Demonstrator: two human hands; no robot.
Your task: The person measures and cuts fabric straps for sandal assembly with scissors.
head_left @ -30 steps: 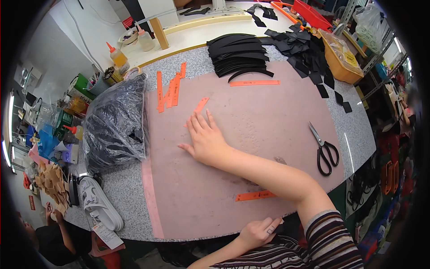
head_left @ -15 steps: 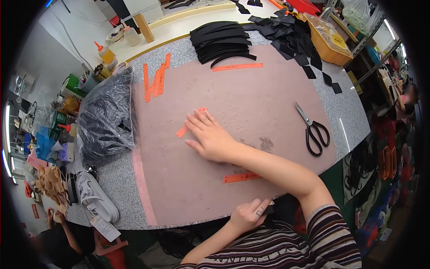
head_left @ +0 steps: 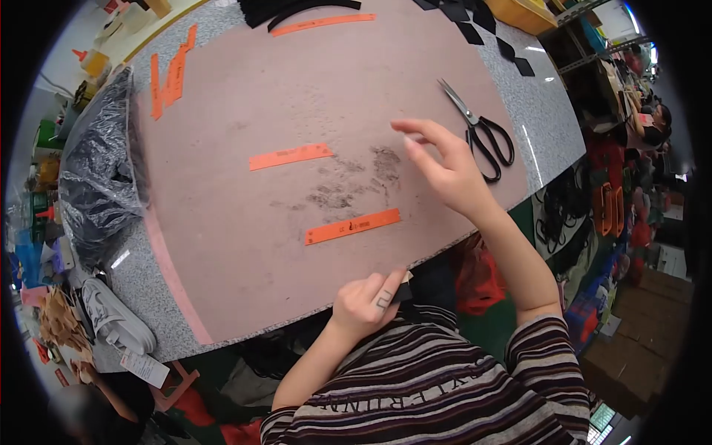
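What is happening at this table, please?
A person works at a large mat. The right hand, apparently empty, is raised over the mat, near the scissors. The left hand is closed at the table edge around a small dark thing, mostly hidden. One orange strip lies mid-mat and another orange strip lies nearer the person; neither hand touches them.

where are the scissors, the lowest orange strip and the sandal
Scissors point(head_left: 472, 119): head view, on the pivot.
Lowest orange strip point(head_left: 353, 227): head view, on its middle.
Sandal point(head_left: 111, 313): head view, on its upper.
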